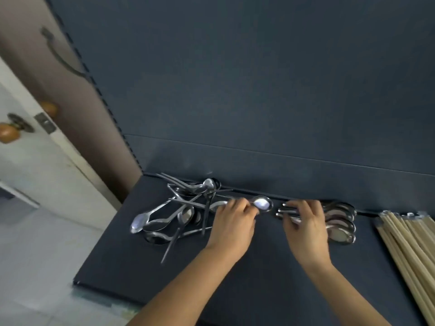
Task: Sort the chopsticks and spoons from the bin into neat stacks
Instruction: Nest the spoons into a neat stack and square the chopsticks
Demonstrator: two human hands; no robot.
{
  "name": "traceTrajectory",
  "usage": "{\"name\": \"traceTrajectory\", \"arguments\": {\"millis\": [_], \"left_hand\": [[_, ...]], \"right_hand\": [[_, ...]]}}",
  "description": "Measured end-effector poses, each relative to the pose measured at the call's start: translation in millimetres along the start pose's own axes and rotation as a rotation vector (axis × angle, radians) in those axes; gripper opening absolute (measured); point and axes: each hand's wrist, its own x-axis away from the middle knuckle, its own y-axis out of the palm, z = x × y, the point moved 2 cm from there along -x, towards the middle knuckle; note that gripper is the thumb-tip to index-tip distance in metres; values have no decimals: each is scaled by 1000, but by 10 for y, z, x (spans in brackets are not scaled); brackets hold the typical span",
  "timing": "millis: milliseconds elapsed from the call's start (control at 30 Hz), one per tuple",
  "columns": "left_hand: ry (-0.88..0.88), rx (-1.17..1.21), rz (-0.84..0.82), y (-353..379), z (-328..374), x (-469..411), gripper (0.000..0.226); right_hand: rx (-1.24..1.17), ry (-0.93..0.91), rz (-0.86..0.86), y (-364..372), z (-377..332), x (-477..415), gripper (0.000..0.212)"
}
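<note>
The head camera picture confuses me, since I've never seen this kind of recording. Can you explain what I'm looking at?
There is no machine here. A person wears one camera on the head, and it looks down at their own two bare hands. On the dark surface lie a jumbled pile of cutlery on the left, a neat stack of spoons in the middle and pale chopsticks on the right. The left hand pinches one spoon by its handle, bowl pointing right. The right hand grips the handles of the stack of spoons. A door stands at far left.
</note>
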Motion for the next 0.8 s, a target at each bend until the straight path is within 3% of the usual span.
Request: {"name": "traceTrajectory", "arguments": {"millis": [200,333,433,567,800], "left_hand": [[-325,-55,-59,-500,-880,606,23],[-540,110,-105,-555,-1261,982,34],[-663,288,-190,-520,-1298,1121,40],[-726,329,-342,-465,-1216,1169,35],[-888,667,-328,-450,-1331,1274,12]], "right_hand": [[-23,-39,-334,744,-663,205,28],[0,-95,-445,1059,-1017,302,32],[13,-123,-472,1207,-1201,268,29],[35,-115,-470,1291,-1301,232,26],[57,-78,-471,1302,-1204,264,24]]}}
